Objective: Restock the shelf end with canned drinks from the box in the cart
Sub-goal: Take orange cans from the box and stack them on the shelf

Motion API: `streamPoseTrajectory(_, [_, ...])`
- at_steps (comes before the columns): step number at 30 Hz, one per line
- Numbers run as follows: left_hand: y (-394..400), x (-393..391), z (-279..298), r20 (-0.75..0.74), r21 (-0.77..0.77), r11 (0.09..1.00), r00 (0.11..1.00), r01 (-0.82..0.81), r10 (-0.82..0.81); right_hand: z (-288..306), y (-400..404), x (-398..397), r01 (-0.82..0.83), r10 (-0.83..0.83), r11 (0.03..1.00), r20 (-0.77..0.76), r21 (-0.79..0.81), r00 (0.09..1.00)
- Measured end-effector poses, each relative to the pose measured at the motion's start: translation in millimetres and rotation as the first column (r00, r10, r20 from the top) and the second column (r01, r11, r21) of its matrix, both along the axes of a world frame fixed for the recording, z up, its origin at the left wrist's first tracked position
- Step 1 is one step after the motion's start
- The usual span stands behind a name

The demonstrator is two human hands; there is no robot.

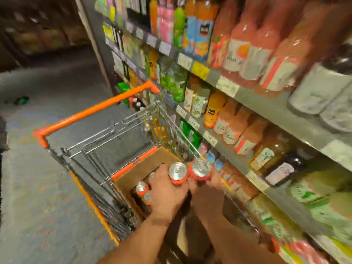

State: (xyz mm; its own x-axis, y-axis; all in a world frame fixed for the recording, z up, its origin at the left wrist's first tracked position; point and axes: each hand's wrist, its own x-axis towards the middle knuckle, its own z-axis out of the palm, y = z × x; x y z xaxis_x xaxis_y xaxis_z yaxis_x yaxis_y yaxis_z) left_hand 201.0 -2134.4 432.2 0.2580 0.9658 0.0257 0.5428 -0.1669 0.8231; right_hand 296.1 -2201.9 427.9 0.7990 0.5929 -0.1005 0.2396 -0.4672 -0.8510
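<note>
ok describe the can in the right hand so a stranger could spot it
Start at the orange-handled cart beside the shelves, then its cardboard box. Two orange cans are held above it; this can is the one nearer the shelves, gripped by the right hand.

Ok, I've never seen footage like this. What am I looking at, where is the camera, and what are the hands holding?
There is no machine here: a person wears one wide-angle camera on the head, looking down at their own bare hands. The left hand grips one orange can; the right hand grips a second orange can. Both cans are above an open cardboard box that sits in a wire cart with an orange handle. More cans remain in the box. To the right run shelves of bottled drinks. The picture is blurred, so the labels cannot be read.
</note>
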Motion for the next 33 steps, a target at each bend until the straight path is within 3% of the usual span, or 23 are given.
streamPoseTrajectory(6, [-42.5,72.7,152.0,0.194,0.256,0.930,0.928,0.264,-0.317,165.0,-69.8,57.7,0.289,-0.360,0.915,0.246,0.282,0.900])
streamPoseTrajectory(10, [-101.2,134.9,255.6,0.263,0.405,0.843,0.839,0.353,-0.477,260.9,-144.5,103.9,0.402,-0.555,0.802,0.302,0.443,0.775])
streamPoseTrajectory(15, [-172.1,180.5,348.4,0.298,0.524,0.756,0.748,0.391,-0.593,347.7,-224.9,137.7,0.450,-0.671,0.715,0.347,0.534,0.655])
streamPoseTrajectory(27, [-309.8,210.8,447.3,0.378,0.628,0.684,0.622,0.372,-0.685,445.1,-369.1,170.3,0.378,-0.697,0.692,0.431,0.615,0.573])
streamPoseTrajectory(30, [-339.7,228.3,468.7,0.391,0.624,0.664,0.570,0.413,-0.722,469.1,-401.5,187.7,0.387,-0.718,0.678,0.449,0.625,0.531])
streamPoseTrajectory(33, [-358.3,257.4,488.3,0.343,0.568,0.637,0.554,0.521,-0.759,484.1,-426.1,208.8,0.440,-0.717,0.685,0.431,0.581,0.548])
